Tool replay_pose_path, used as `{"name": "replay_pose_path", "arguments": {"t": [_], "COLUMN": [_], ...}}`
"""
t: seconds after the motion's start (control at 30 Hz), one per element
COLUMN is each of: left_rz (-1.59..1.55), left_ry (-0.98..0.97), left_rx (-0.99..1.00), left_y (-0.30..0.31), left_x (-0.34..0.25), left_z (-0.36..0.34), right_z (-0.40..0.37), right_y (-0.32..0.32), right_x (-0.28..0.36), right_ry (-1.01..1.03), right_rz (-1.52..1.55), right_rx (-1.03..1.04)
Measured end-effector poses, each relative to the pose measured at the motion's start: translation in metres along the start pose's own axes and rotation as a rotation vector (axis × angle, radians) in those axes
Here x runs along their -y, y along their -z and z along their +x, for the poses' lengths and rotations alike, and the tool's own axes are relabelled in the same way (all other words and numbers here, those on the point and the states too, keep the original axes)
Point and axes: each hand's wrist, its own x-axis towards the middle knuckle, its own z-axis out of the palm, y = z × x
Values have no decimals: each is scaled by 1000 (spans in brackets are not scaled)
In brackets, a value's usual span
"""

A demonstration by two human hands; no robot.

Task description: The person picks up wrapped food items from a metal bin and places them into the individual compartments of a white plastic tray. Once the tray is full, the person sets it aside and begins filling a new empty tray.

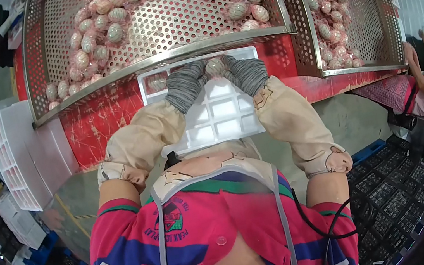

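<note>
My left hand (186, 84) and my right hand (245, 72), both in grey knitted gloves, meet over the far side of a white foam tray (225, 108). Between their fingertips is an egg in clear wrapping (215, 67), which both hands appear to grip. The fingers are partly hidden by the backs of the gloves. Another wrapped egg (157, 83) lies in the tray's far left compartment, beside my left hand. Square compartments nearest my body show bare white foam.
A perforated metal bin (164, 21) with many wrapped eggs stands just beyond the tray on a red table (108, 122). A second egg bin (357, 21) is at right. White foam trays (23, 157) stand at left. A co-worker's arm (415, 62) shows at right.
</note>
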Motion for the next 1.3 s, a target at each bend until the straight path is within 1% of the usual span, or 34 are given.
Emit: {"name": "replay_pose_path", "arguments": {"t": [0.03, 0.07, 0.1, 0.13, 0.17, 0.2, 0.23, 0.27, 0.33, 0.37, 0.4, 0.47, 0.5, 0.53, 0.57, 0.6, 0.67, 0.7, 0.73, 0.77, 0.8, 0.83, 0.9, 0.93, 0.97, 1.0, 1.03, 1.07, 1.13, 1.17, 1.2, 1.23, 1.27, 1.3], "left_rz": [0, -11, -21, -21, 60, 144, 216, 218, 295, 361, 365, 370, 441, 362, 322, 280, -49, 91, 229, 228, 354, 481, 430, 379, 343, 342, 202, 66, -431, -527, -626, -548, -466, -529], "left_ry": [6, -61, -132, -134, -140, -147, -171, -178, -42, 55, 45, 34, -92, -293, -167, -36, 62, -65, -187, -189, -213, -239, -260, -277, -203, -202, -151, -98, -200, -190, -180, -422, -659, -512], "left_rx": [1, 41, 79, 80, 23, -33, -32, -30, 15, 204, 202, 377, 37, 183, 313, 440, 36, 51, 69, 64, 197, 334, 327, 320, 325, 340, 275, 206, 73, 109, 144, 132, 114, 276], "left_y": [-4, -11, -10, -10, -2, 3, -4, -14, -32, -29, -33, -43, -35, 19, 71, 96, 79, 66, 51, 32, 13, -4, -22, -31, -27, -22, -10, 4, 41, 73, 96, 82, 56, 33], "left_x": [7, 16, 18, 16, 6, 0, 4, 9, 14, 8, 10, 16, -2, -39, -83, -116, -114, -106, -97, -91, -89, -84, -73, -68, -74, -74, -70, -65, -73, -97, -115, -100, -80, -77], "left_z": [7, 13, 18, 19, 21, 24, 32, 37, 42, 45, 47, 51, 41, 44, 56, 64, 104, 139, 172, 195, 212, 226, 247, 251, 250, 246, 242, 239, 206, 170, 138, 125, 110, 93], "right_z": [5, 11, 19, 25, 25, 25, 24, 28, 37, 36, 31, 33, 45, 53, 50, 44, 37, 55, 48, 38, 28, 17, -2, -15, -32, -49, -62, -74, -94, -99, -103, -105, -106, -104], "right_y": [0, -8, -17, -25, -22, -18, -17, -24, -45, -40, -30, -37, -59, -69, -62, -52, -31, -86, -72, -52, -37, -31, -29, -36, -46, -55, -59, -63, -67, -70, -74, -76, -71, -63], "right_x": [1, -4, -12, -20, -19, -17, -14, -14, -18, -15, -10, -13, -24, -30, -24, -18, -14, -31, -26, -20, -16, -16, -18, -21, -26, -33, -39, -44, -56, -67, -79, -86, -89, -91], "right_ry": [33, 33, 81, 128, 125, 109, 90, 84, -29, -35, -13, 1, 95, 189, 243, 239, 18, 51, 12, 13, 12, 8, 22, 15, 26, 38, 56, 60, 23, 22, 8, -5, -3, -56], "right_rz": [-100, -96, 12, 118, 116, 66, 22, 25, -78, -76, -53, -28, -67, -107, 232, 236, 4, 136, 173, 99, 30, 35, 168, 176, 304, 427, 545, 552, 640, 643, 739, 832, 828, 861], "right_rx": [-52, -48, -93, -141, -143, -66, 13, 9, 153, 146, 107, 56, -244, -544, -533, -541, 193, -179, -189, -43, 107, 109, 8, 15, -137, -293, -452, -448, -602, -600, -667, -733, -727, -734]}}
